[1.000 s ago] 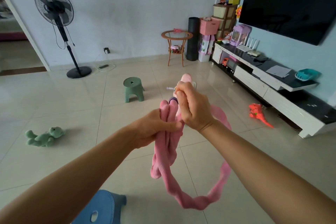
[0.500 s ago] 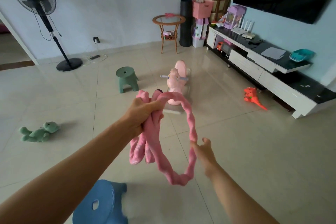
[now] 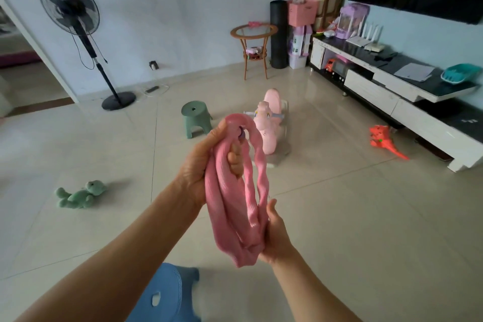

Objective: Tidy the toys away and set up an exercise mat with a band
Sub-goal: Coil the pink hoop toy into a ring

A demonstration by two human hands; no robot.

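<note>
A pink fabric exercise band (image 3: 232, 206) hangs in folded loops in front of me. My left hand (image 3: 201, 165) grips its top end, fingers curled through the loops. My right hand (image 3: 274, 238) holds the bunched bottom end from the right. On the floor lie a green plush toy (image 3: 81, 195) at the left, an orange dinosaur toy (image 3: 384, 138) at the right and a pink rocking horse (image 3: 269, 125) just beyond the band. A dark rolled mat (image 3: 279, 34) stands upright against the far wall.
A blue stool (image 3: 164, 295) stands right below my arms and a green stool (image 3: 196, 119) further out. A standing fan (image 3: 78, 34) is at the back left, a round side table (image 3: 253, 47) at the back, a TV cabinet (image 3: 392, 91) along the right wall.
My right hand let go of the band's top, dropped down and now holds its lower end. The loops have been gathered together and hang narrower.
</note>
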